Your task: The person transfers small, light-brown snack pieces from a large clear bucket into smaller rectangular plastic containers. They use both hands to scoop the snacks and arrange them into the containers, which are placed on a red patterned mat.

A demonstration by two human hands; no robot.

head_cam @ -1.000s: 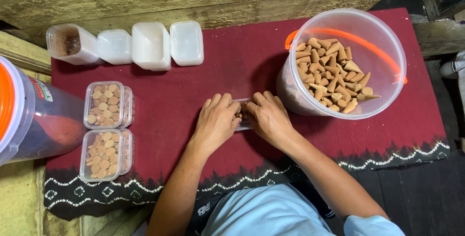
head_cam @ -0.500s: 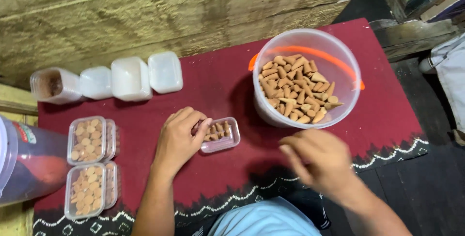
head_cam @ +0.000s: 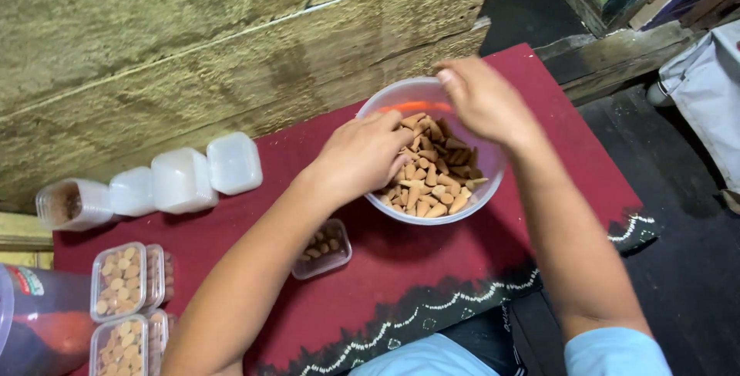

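1. Reaching into the round clear tub (head_cam: 478, 191) near the far right corner of the red cloth (head_cam: 432, 260), both hands are down among the tan cone-shaped pieces (head_cam: 432, 179) that fill its bottom.
2. The left hand (head_cam: 366, 156) lies over the tub's near-left rim with its fingers curled into the heap. It looks closed on some cones, though the pieces inside the curl are hidden.
3. The right hand (head_cam: 482, 98) hangs over the far side of the tub, fingers bent downward and loosely gathered. Whether it has anything pinched I cannot tell.
4. The small clear box (head_cam: 324, 249) sits on the cloth just beside the left forearm, nearer the front edge than the tub, lid off and holding only a few cones.
5. To do this step well, my judgement is that each hand should take a modest pinch, not a full fist. The cones look brittle at the tips, and a tight squeeze could snap them.
6. Lifting straight up past the rim would keep pieces from catching on the plastic and scattering over the cloth.
7. The small box is light and shallow, so a careless forearm could knock it. Keeping the left elbow raised would help.
8. Two filled boxes (head_cam: 123, 306) stand at the front left corner beside a large jar (head_cam: 38, 330). A row of white containers (head_cam: 181, 179) lines the far left edge, against the rough wall (head_cam: 193, 52).
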